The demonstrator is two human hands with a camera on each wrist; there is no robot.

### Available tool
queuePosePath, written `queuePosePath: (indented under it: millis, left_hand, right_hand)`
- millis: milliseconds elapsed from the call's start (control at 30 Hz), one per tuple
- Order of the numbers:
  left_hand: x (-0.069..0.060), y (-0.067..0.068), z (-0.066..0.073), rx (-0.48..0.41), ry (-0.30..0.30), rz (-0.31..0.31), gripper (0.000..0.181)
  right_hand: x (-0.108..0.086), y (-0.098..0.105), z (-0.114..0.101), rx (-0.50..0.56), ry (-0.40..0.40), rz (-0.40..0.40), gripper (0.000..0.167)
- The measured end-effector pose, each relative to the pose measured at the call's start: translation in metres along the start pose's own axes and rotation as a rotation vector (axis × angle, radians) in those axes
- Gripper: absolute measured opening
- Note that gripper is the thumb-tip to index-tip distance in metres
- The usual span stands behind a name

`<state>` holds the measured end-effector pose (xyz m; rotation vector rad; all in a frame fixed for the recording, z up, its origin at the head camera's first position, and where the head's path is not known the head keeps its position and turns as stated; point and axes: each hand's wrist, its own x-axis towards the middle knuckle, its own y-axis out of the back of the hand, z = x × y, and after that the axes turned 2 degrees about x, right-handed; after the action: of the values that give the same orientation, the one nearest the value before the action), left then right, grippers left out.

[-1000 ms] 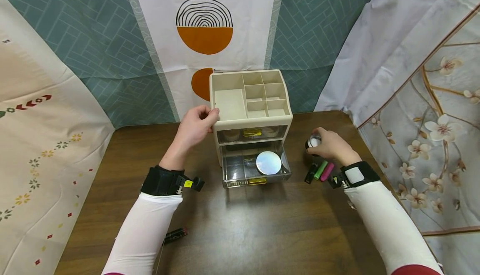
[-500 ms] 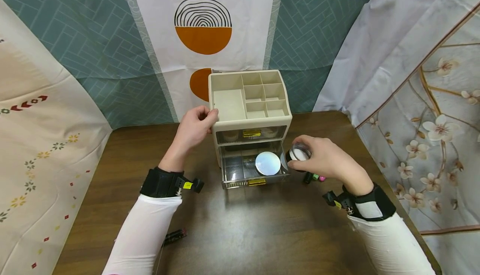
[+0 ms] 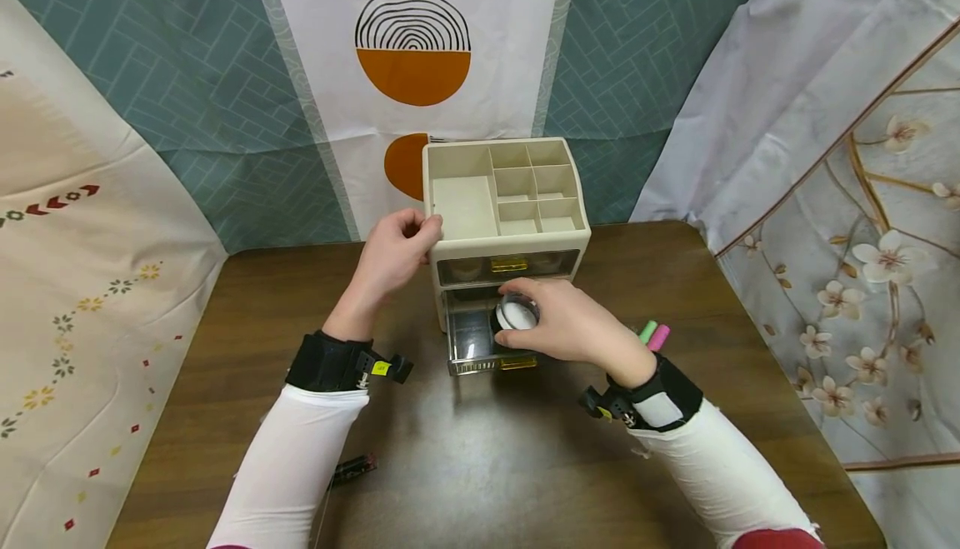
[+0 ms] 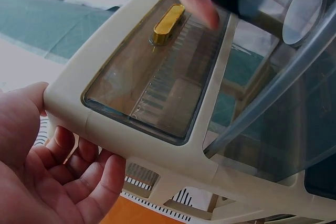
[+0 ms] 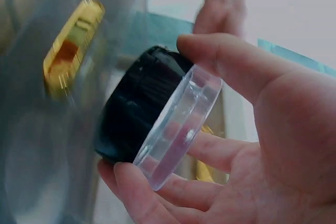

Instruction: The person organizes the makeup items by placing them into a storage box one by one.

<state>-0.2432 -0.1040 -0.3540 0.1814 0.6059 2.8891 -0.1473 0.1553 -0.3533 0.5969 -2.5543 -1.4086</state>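
Brown table, cloth hangings behind. Our right hand grips the jar over the open lower drawer, at the organizer's 6 o'clock; can't tell if it touches the drawer. Our left hand pinches the organizer's edge at 9 o'clock. Risks: smooth jar could slip if our fingers loosen, or hit the pale disc if lowered blind; leaning on the drawer could tip the unit. Containers: lower drawer has the disc; upper drawer closed, contents murky; jar shows white inside.
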Motion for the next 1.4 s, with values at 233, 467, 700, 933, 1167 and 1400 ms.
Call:
queuePosePath:
  millis: [233,467,700,933,1167,1400]
  left_hand:
    - [-0.002,-0.001,0.001,-0.012,-0.004,0.002,0.038]
    - [-0.002,0.001,0.003,-0.018,0.008,-0.007,0.038]
    - [-0.001,0.001,0.003,-0.025,0.006,-0.025,0.038]
    - [-0.001,0.001,0.001,-0.032,0.007,-0.017,0.040]
    - [0.000,-0.002,0.001,-0.020,-0.015,-0.008,0.038]
    - [0.000,-0.001,-0.003,-0.047,-0.024,0.008,0.039]
  right_hand:
    - [0.026,-0.025,-0.010,-0.023,-0.014,-0.055,0.065]
    - [0.042,-0.038,-0.019,-0.085,-0.094,-0.151,0.065]
    - [0.045,-0.042,-0.024,-0.125,-0.102,-0.179,0.068]
    - [0.035,-0.041,-0.025,-0.086,-0.096,-0.097,0.061]
    - [-0.018,-0.053,-0.015,0.246,0.049,0.418,0.024]
    - [-0.071,-0.111,0.002,0.839,-0.068,0.388,0.016]
